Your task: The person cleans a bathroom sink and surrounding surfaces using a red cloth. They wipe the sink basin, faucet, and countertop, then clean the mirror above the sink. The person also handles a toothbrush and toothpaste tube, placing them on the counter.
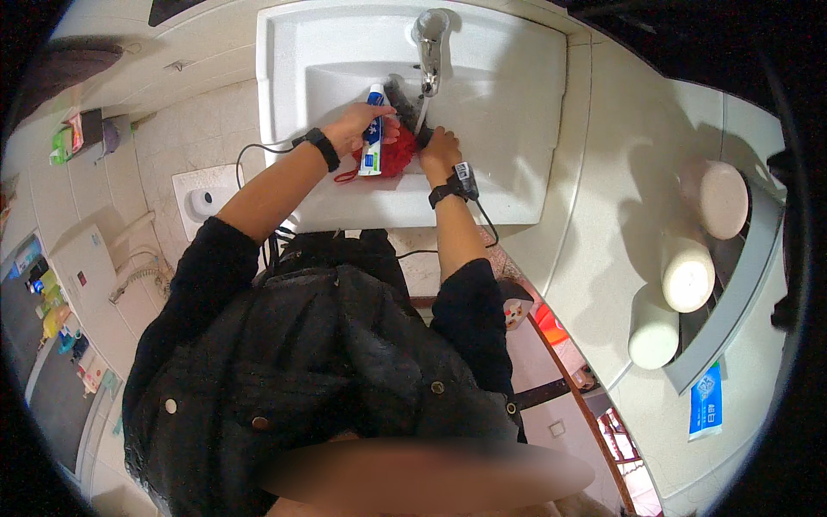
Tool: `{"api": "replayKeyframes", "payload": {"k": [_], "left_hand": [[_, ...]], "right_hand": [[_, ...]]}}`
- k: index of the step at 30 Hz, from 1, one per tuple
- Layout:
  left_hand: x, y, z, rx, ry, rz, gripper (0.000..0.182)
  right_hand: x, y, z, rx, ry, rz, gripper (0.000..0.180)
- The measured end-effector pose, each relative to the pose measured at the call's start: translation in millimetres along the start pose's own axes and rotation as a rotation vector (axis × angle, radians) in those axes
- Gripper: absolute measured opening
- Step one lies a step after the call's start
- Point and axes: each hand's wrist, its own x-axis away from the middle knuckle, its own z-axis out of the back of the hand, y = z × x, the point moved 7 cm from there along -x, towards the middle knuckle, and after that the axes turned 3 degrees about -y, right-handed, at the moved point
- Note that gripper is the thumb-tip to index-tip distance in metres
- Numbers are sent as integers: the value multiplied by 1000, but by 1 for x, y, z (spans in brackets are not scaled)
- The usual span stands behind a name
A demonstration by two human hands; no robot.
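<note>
A white sink basin (pixel 497 187) lies before me with a chrome faucet (pixel 431 52) at its far side. A thin stream of water (pixel 423 115) falls from the spout. My left hand (pixel 355 129) holds a blue and white toothpaste tube (pixel 372 139), its cap end pointing away from me. Partly under the tube is a red mesh bath puff (pixel 399 156) with a hanging loop. My right hand (pixel 442 152) grips the near end of a dark, fuzzy-looking object (pixel 403 103) beside the stream. I cannot tell exactly what that object is.
On the right wall, a grey corner shelf (pixel 730 329) carries three pale bottles (pixel 689 278). A blue packet (pixel 705 400) hangs beside it. Left of the sink is a white floor fixture with a hole (pixel 205 198). Black cables (pixel 242 165) trail from both wrist straps.
</note>
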Motion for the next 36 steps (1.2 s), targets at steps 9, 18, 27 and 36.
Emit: {"api": "replayKeyframes", "payload": {"k": [9,18,27,36], "left_hand": [[6,-3,18,43,13,15,20],[9,-2,19,45,7,7,19],[5,-3,11,84,7,28,15],[-10,-18,-21,4,-94,32,7]], "right_hand": [[-18,16,-16,-507,-194,-127,35],[-17,-17,-15,-245,-26,-149,23],[-6,-3,29,-762,-304,-61,30],[44,-33,51,-1619,-777,-257,34]]}}
